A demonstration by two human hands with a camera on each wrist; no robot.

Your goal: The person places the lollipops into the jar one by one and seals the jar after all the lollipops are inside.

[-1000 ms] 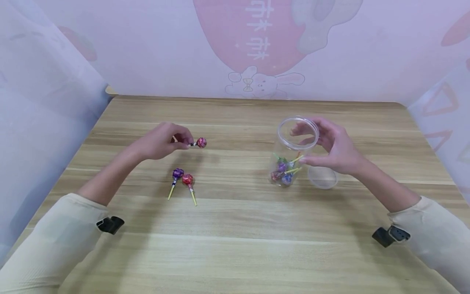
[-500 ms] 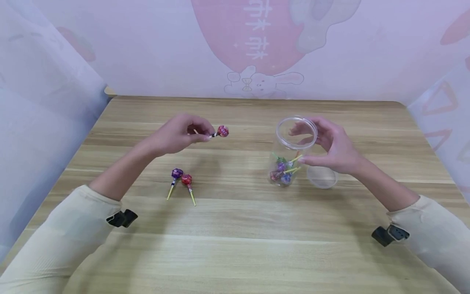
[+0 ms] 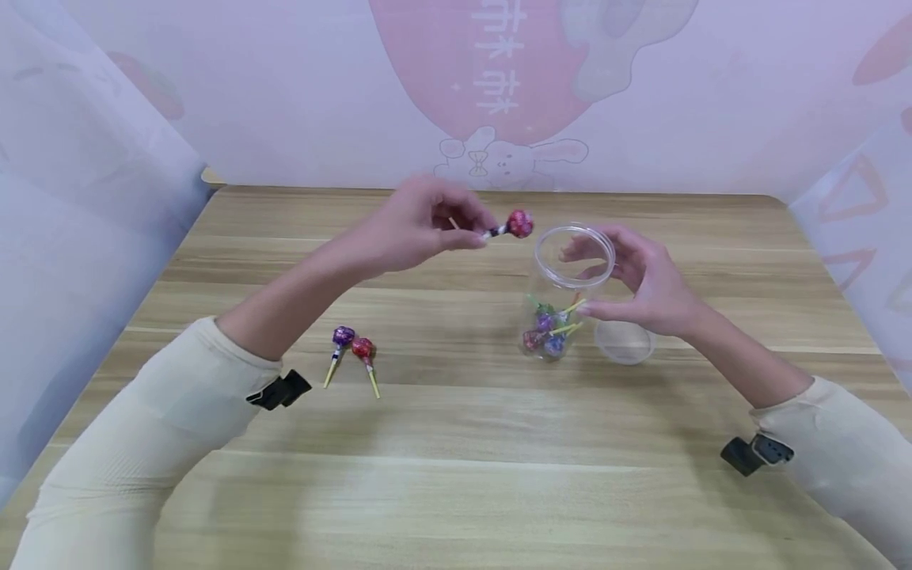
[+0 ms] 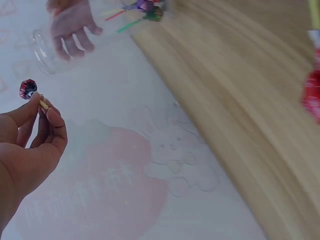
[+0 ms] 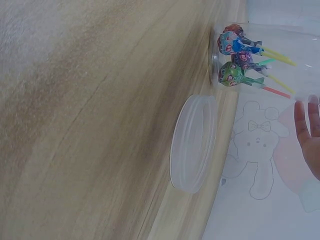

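Observation:
My left hand (image 3: 427, 229) pinches the stick of a red lollipop (image 3: 518, 223) and holds it in the air just left of the mouth of a clear plastic jar (image 3: 570, 273). The left wrist view shows the same lollipop (image 4: 28, 88) at my fingertips (image 4: 35, 105), with the jar (image 4: 47, 42) beyond. My right hand (image 3: 641, 281) curls round the upright jar, thumb in front and fingers behind. Several wrapped lollipops (image 3: 549, 332) lie at the jar's bottom, also seen in the right wrist view as lollipops (image 5: 235, 55).
A purple lollipop (image 3: 342, 337) and a red lollipop (image 3: 363, 348) lie side by side on the wooden table (image 3: 456, 475). The jar's clear lid (image 3: 625, 342) lies flat just right of the jar, its rim showing as lid (image 5: 192, 145). Pale printed walls enclose the table.
My left hand has carried the red lollipop up and to the right, from above the table's left middle to beside the jar's mouth. The right hand and jar have stayed put.

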